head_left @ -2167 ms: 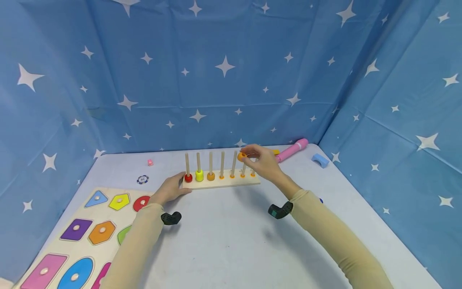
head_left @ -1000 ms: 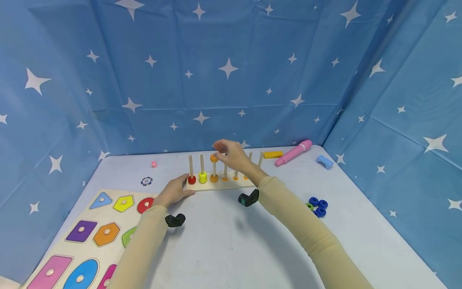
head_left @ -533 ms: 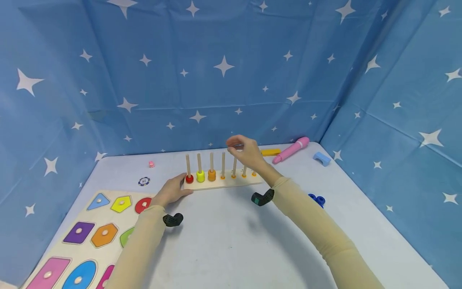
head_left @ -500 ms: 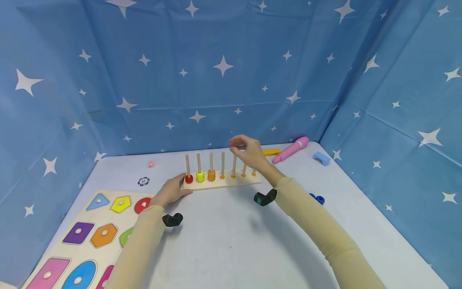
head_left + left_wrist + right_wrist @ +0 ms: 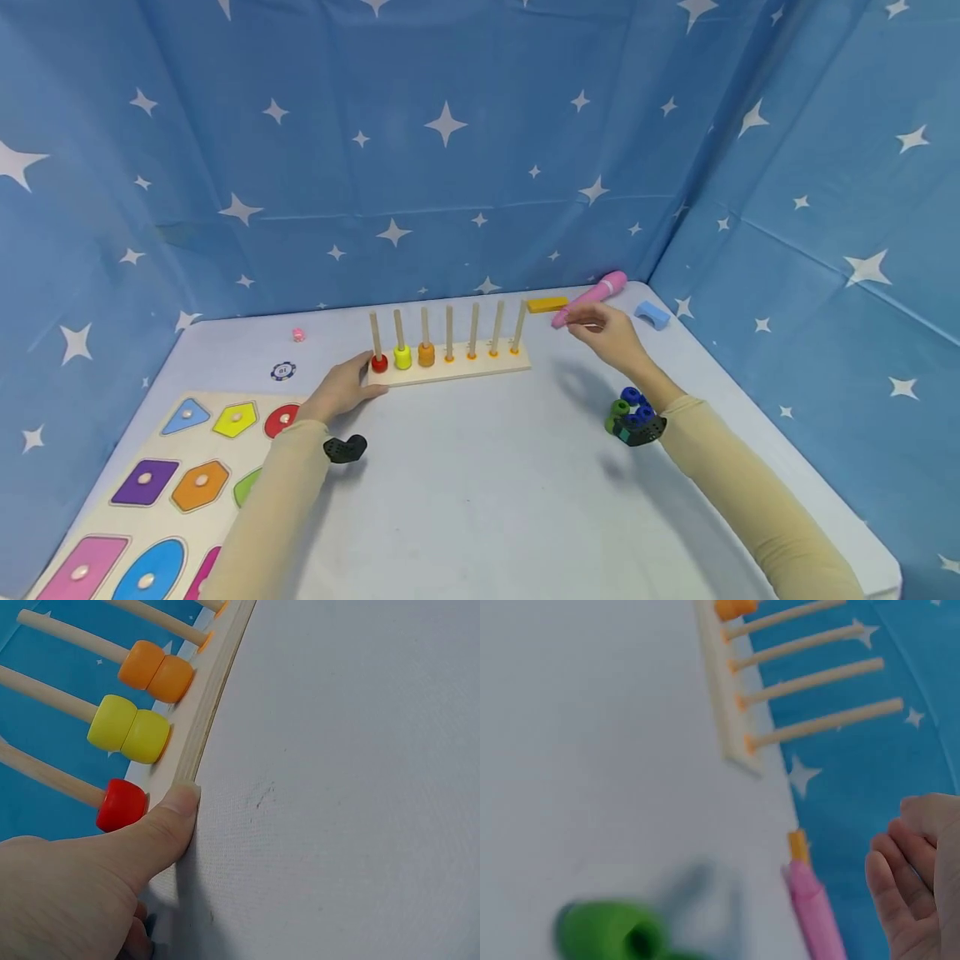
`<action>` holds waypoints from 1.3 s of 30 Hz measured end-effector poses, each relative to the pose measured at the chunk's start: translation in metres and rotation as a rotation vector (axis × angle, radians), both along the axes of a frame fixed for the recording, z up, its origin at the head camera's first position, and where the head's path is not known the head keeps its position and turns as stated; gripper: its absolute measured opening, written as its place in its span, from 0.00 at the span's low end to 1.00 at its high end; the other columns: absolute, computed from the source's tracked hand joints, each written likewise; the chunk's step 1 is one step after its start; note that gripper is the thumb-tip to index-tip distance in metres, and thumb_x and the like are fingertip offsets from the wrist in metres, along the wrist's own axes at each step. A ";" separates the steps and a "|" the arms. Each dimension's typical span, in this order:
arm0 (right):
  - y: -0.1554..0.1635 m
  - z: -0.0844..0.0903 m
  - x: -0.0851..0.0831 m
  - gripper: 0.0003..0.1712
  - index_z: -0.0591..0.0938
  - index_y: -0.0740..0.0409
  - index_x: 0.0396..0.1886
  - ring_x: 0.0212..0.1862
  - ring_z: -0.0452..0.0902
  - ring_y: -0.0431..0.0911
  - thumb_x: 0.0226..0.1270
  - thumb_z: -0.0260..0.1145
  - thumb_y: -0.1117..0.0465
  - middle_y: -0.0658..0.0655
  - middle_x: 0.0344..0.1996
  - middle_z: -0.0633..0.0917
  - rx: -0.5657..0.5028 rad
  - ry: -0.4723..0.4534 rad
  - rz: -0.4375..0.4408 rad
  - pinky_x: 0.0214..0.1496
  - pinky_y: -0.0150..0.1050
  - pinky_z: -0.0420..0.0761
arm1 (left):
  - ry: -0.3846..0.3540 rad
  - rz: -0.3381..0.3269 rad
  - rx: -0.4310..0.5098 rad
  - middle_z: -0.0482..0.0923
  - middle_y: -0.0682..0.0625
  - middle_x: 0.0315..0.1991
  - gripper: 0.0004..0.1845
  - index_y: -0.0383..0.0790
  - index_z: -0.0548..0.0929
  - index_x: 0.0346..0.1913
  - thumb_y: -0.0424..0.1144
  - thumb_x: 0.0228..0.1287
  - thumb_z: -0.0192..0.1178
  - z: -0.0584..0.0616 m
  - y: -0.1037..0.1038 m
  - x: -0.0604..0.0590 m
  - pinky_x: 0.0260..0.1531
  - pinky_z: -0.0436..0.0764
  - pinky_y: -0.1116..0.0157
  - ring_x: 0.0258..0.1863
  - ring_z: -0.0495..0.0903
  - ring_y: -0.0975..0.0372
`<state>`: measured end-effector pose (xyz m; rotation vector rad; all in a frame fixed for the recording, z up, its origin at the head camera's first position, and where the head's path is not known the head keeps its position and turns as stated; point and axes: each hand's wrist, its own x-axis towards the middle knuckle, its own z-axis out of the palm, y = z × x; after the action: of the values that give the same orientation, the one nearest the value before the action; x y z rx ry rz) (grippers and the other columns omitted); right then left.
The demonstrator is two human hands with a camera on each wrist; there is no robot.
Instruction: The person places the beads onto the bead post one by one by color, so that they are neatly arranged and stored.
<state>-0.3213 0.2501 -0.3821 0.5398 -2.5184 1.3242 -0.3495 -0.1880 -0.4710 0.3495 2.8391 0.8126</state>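
Note:
A wooden peg board (image 5: 459,370) stands near the back of the table, its pegs upright. From the left, its pegs carry one red bead (image 5: 379,363), two yellow beads (image 5: 129,729) and two orange beads (image 5: 426,355); the other pegs are bare. My left hand (image 5: 341,390) grips the board's left end, the thumb pressing its front edge in the left wrist view. Above the table to the board's right, my right hand (image 5: 611,337) hovers with loosely bent fingers and nothing in them. Below it lie green beads (image 5: 619,410) and blue beads (image 5: 632,395).
A knobbed shape puzzle (image 5: 191,450) lies at the left. Behind it are a poker chip (image 5: 283,371) and a small pink piece (image 5: 298,334). Along the back right sit a yellow block (image 5: 547,305), a pink microphone-shaped toy (image 5: 600,292) and a light-blue arch block (image 5: 651,315).
My right hand carried an orange bead left, let it go onto the third peg over the other orange one, then moved right toward the loose beads. The left hand stayed on the board.

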 end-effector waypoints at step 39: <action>0.075 -0.084 0.044 0.15 0.81 0.65 0.44 0.39 0.82 0.49 0.56 0.70 0.70 0.56 0.36 0.85 0.311 -0.023 0.045 0.40 0.40 0.84 | -0.007 0.014 0.008 0.55 0.34 0.70 0.44 0.31 0.55 0.72 0.49 0.61 0.64 -0.002 -0.001 -0.001 0.67 0.55 0.46 0.69 0.53 0.42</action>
<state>-0.2772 0.3251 -0.4661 0.6489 -2.7639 0.9603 -0.3501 -0.1886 -0.4734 0.3275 2.8355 0.8262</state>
